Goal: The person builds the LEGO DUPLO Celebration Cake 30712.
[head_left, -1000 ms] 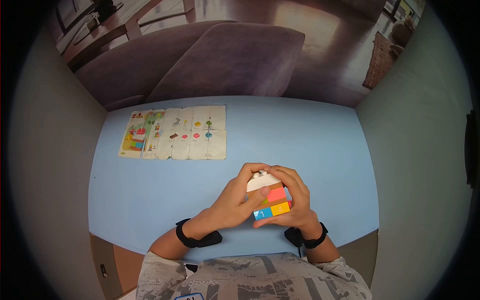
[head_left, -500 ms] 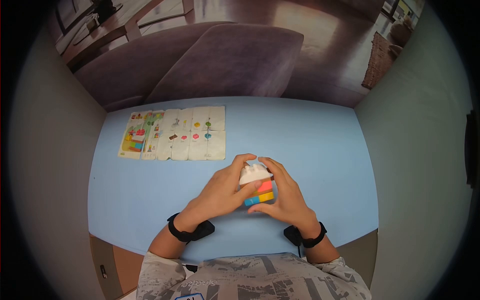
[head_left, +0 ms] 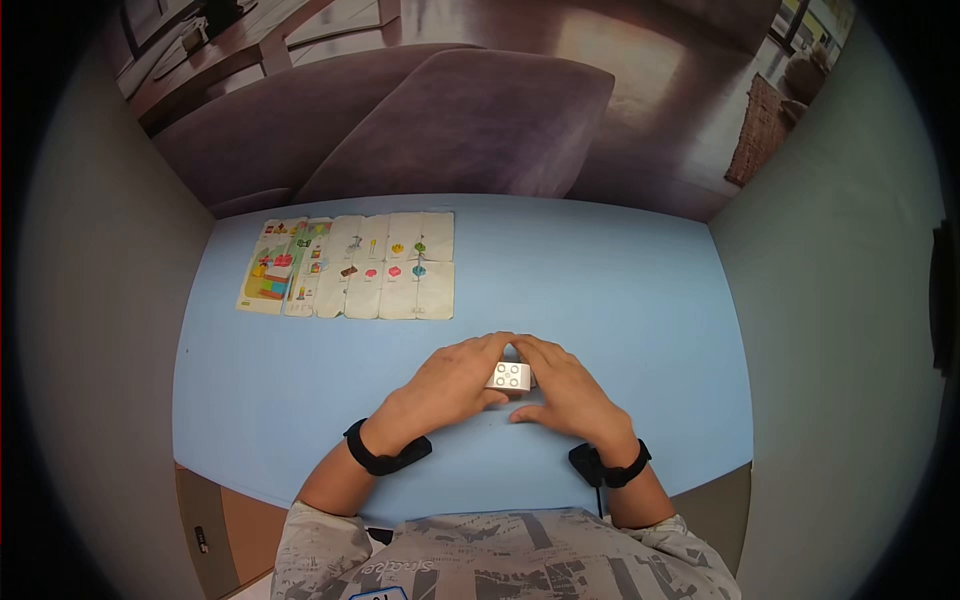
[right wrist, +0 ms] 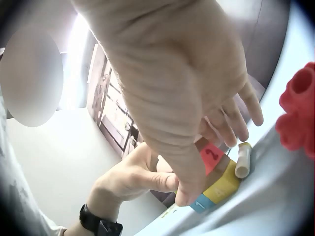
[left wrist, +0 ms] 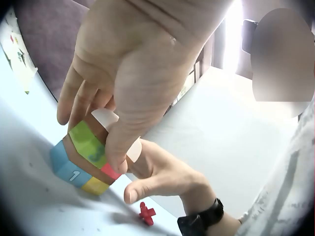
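Note:
A stack of toy bricks stands upright between the two hands, its white studded top facing up in the head view. Lower down, in the left wrist view, its layers show: a green brick, brown pieces, and a blue brick marked 1 beside a yellow one. My left hand grips the stack, thumb across its front and fingers at the far side. On the other side my right hand cups close to it, fingers loosely bent and thumb standing away from the front.
Beside the stack lies a white tube with a yellow end. A red piece is on the table near the right hand; red knobbly material fills the right wrist view's edge. Folded picture instructions lie at the table's back left.
The stack has come down from a tilted hold, turning from its numbered front to its white top facing the head camera. Both hands moved with it; the right thumb has left its underside.

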Available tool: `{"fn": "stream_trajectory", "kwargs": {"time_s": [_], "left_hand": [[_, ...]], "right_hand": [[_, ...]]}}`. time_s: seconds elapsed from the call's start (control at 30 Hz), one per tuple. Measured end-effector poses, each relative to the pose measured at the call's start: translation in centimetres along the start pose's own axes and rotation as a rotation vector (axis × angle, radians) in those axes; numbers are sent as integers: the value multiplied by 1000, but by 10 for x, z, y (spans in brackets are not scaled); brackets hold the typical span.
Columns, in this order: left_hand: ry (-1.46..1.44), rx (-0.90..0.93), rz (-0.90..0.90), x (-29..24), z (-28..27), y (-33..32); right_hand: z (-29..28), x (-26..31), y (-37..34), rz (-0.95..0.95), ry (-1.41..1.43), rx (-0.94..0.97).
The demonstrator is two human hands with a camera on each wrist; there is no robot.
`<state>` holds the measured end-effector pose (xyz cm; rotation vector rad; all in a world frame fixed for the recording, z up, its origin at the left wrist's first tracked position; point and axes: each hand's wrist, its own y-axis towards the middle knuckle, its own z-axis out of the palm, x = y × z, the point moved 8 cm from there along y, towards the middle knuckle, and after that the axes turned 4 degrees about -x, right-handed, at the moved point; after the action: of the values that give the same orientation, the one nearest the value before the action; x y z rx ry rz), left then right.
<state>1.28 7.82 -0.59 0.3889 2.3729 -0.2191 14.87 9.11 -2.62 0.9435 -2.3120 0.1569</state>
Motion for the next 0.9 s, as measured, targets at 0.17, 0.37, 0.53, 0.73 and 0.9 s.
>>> {"fn": "stream_trajectory", "kwargs": {"time_s": [0.17,0.37,0.53,0.73,0.9], "left_hand": [[192,-7,67,9,-4,-2],[276,34,140,30,13,1],[285,80,134,37,21,2],[271,22,150,34,15,1],[262,-17,166,28,10,3]], "right_hand": [[8,-7,-3,34,-87,46],[12,-9,-2,33,-162,53],[10,-5,2,14,-84,30],[8,-6,1,-50,-98,-8],[5,-7,4,-35,-85,-40]]}}
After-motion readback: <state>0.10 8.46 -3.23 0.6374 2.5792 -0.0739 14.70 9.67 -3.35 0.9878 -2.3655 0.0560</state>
